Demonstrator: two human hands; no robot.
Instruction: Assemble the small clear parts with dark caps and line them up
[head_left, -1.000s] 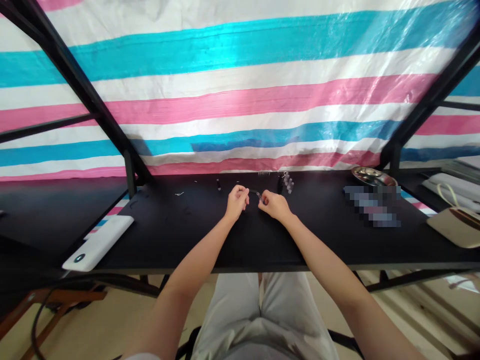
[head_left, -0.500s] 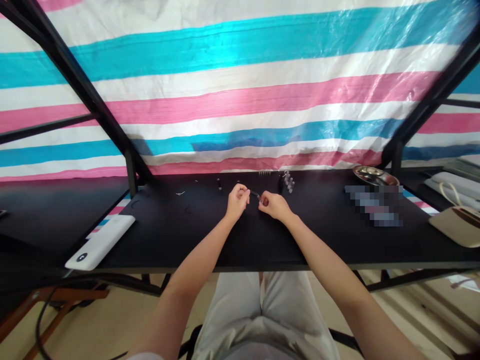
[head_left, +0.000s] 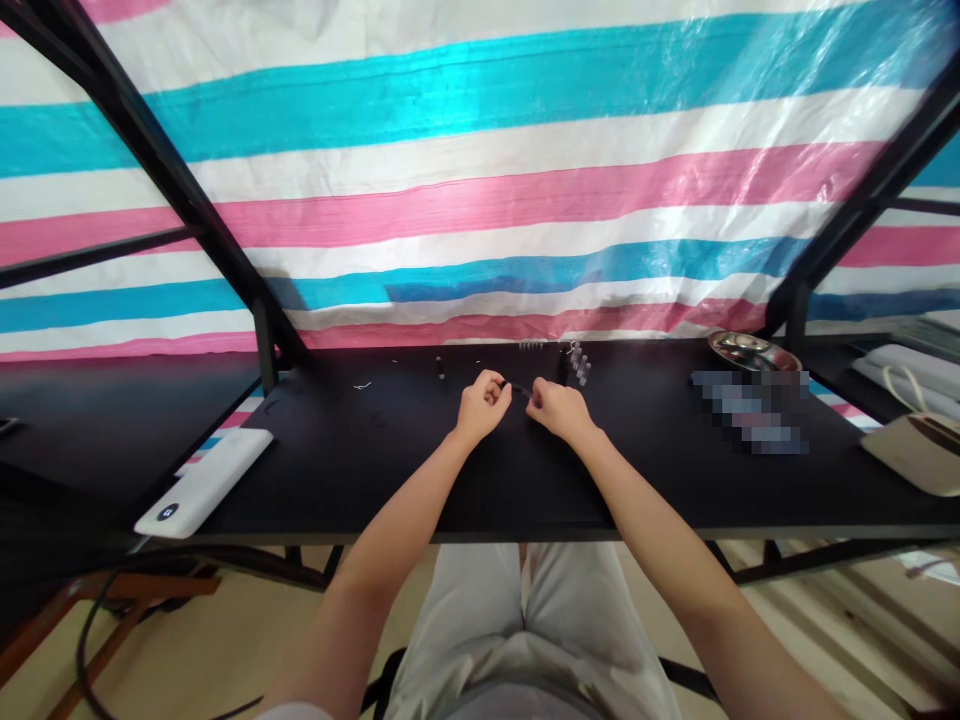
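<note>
Over the middle of the black table (head_left: 360,460), my left hand (head_left: 481,405) pinches one end of a thin dark strip-like piece (head_left: 517,389). My right hand (head_left: 561,408) is closed on its other end, so the piece spans the short gap between my fingers. Its exact kind is too small to make out. Just beyond my right hand stand a small black object (head_left: 563,364) and a cluster of small clear-grey pieces (head_left: 580,366). A small dark cylinder (head_left: 440,368) with a pale end is beyond my left hand.
A row of small pieces (head_left: 530,346) lies at the back edge. Thin white scraps (head_left: 362,385) are to the left. A white power-bank-like device (head_left: 206,485) sits at the left front. On the right are a metal dish (head_left: 754,352), a blurred-out item (head_left: 750,410) and a beige bag (head_left: 919,455).
Both hands have shifted slightly to the right, still holding the dark piece. It now lies flatter between them, and my left fingers have turned a little.
</note>
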